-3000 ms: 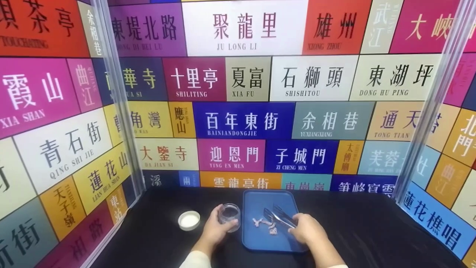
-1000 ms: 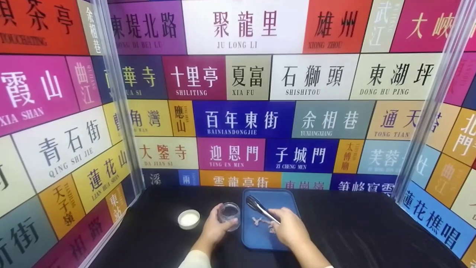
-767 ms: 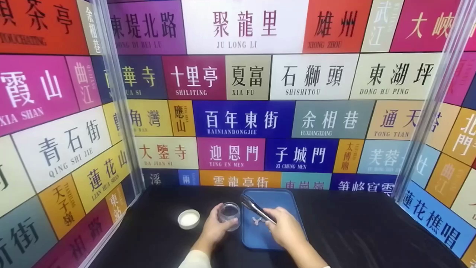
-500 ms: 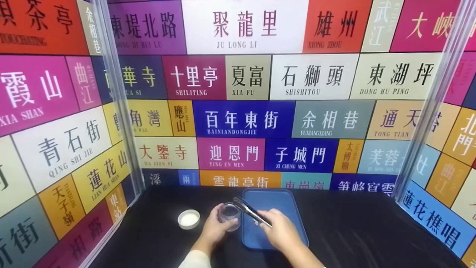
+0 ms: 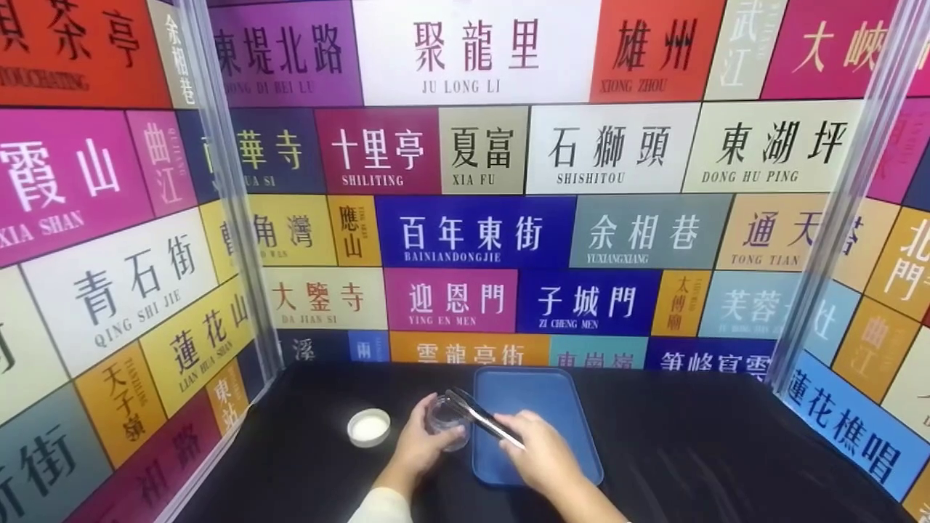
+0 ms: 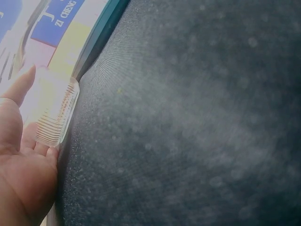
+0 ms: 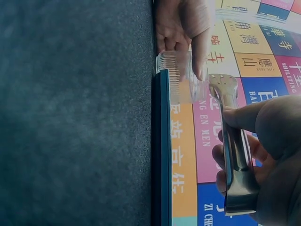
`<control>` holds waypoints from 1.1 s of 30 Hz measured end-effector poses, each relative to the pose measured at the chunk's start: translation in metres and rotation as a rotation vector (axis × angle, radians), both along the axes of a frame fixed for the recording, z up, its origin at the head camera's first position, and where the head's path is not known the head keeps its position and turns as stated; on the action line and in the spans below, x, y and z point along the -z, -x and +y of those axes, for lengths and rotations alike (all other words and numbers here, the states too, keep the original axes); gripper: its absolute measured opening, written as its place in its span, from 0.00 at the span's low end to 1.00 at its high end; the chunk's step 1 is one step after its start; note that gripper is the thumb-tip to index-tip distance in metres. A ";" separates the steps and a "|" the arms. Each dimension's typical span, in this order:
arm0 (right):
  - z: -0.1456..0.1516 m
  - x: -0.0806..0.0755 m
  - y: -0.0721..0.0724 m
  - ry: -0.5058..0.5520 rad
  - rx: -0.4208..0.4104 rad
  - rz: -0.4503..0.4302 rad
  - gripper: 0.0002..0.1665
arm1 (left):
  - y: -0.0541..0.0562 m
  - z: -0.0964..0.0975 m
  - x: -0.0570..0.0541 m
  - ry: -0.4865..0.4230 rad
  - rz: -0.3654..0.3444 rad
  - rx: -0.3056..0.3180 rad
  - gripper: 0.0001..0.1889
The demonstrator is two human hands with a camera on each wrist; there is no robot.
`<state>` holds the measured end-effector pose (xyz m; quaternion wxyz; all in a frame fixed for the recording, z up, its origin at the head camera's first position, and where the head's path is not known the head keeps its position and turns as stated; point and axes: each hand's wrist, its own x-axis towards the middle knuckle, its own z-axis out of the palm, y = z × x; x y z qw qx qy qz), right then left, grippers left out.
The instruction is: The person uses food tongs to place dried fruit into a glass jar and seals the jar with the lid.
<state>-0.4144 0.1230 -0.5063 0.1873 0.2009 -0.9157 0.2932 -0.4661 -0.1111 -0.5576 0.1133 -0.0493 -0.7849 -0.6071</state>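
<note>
My left hand (image 5: 420,442) holds a clear, empty-looking jar (image 5: 440,415) by its side, thumb in front, at the left edge of the blue tray (image 5: 541,388). Ribbed lower walls of the jar (image 6: 54,115) show in the left wrist view, with fingers under and around it. My right hand (image 5: 543,452) grips metal tongs (image 5: 479,418) over the tray. The tips of the tongs overlap the jar's mouth; in the right wrist view the tongs (image 7: 239,155) point to the jar's rim. The small pale pieces seen earlier on the tray are hidden behind the right hand.
A round white lid (image 5: 369,428) lies on the black tablecloth (image 5: 312,472) left of the jar. Clear vertical strips (image 5: 240,218) stand at both sides, before walls of colourful sign panels (image 5: 476,232).
My right hand has carried the tongs left and toward me, from above the pale pieces on the tray to the jar's mouth. The left hand and jar stay nearly still.
</note>
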 end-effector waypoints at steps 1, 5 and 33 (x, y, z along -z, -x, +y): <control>0.000 0.000 0.000 0.002 0.000 -0.001 0.24 | 0.000 0.000 0.000 0.000 -0.003 0.001 0.49; 0.002 -0.002 0.000 0.007 0.009 -0.018 0.26 | 0.000 0.000 -0.001 -0.007 -0.016 -0.001 0.49; 0.056 -0.012 0.024 -0.028 0.252 -0.277 0.32 | -0.002 0.000 0.000 -0.032 -0.020 -0.010 0.49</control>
